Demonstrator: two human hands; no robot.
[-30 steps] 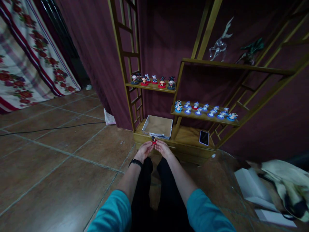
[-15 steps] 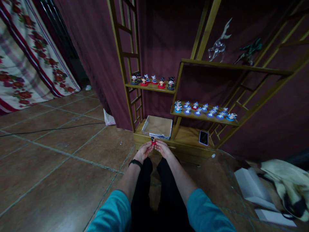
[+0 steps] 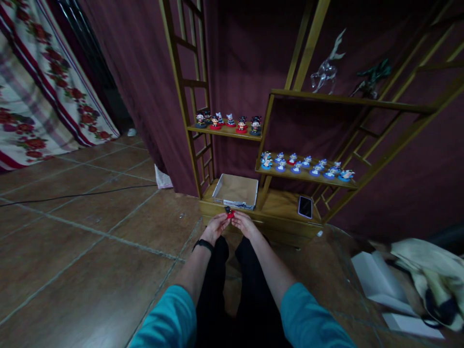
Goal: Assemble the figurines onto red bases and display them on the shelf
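Observation:
Between my two hands is a small figurine (image 3: 230, 213) with a dark top and a red base. My left hand (image 3: 217, 226) grips it from the left with closed fingers, a dark band around the wrist. From the other side my right hand (image 3: 243, 222) pinches the red base. Both hands are in front of the cabinet's lower edge, just below a shallow open cardboard box (image 3: 237, 190). Red and black figurines (image 3: 241, 125) stand on the upper left shelf. Blue and white figurines (image 3: 297, 166) stand in rows on the lower right shelf.
A phone (image 3: 305, 207) lies on the cabinet's base (image 3: 279, 205). A clear deer figure (image 3: 326, 72) and a dark green figure (image 3: 373, 79) occupy the top shelf. White boxes (image 3: 380, 280) and a pale bag (image 3: 431, 270) are on the floor at right. A black cable (image 3: 79, 194) crosses the tiles.
The figurine has tilted slightly to the left between my fingers. My hands stay in nearly the same place, and the view has shifted only a little.

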